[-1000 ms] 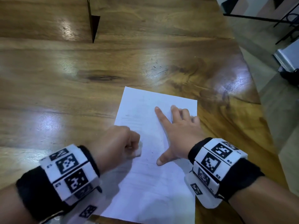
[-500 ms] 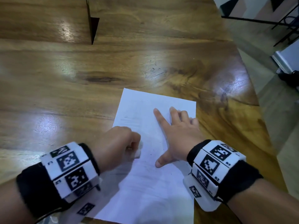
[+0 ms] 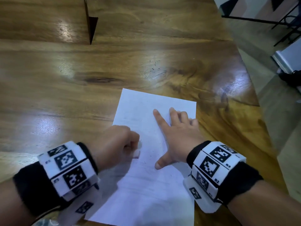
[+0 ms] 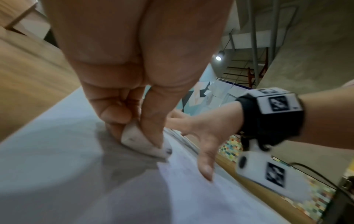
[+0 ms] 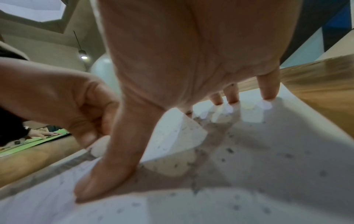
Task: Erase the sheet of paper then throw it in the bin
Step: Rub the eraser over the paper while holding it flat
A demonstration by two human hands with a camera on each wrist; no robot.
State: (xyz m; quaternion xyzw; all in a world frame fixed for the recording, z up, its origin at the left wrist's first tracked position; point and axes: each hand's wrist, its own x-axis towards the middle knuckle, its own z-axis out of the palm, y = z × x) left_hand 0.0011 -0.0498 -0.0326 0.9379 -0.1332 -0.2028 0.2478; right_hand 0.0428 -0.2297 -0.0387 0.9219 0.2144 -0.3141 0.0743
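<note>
A white sheet of paper lies on the wooden table, near its front right edge. My left hand pinches a small white eraser and holds it against the sheet's left half; the left wrist view shows the eraser between thumb and fingers, touching the paper. My right hand lies flat with spread fingers on the sheet's right half. In the right wrist view its thumb and fingertips press the paper, which is dotted with dark eraser crumbs. Faint pencil lines remain.
The table's right edge runs close beside the paper, with floor beyond. A dark notch cuts into the tabletop at the back. Black metal legs and a pale box stand on the floor at the far right.
The left hand with the eraser has shifted only slightly on the sheet. The right hand stays pressed in the same spot on the paper.
</note>
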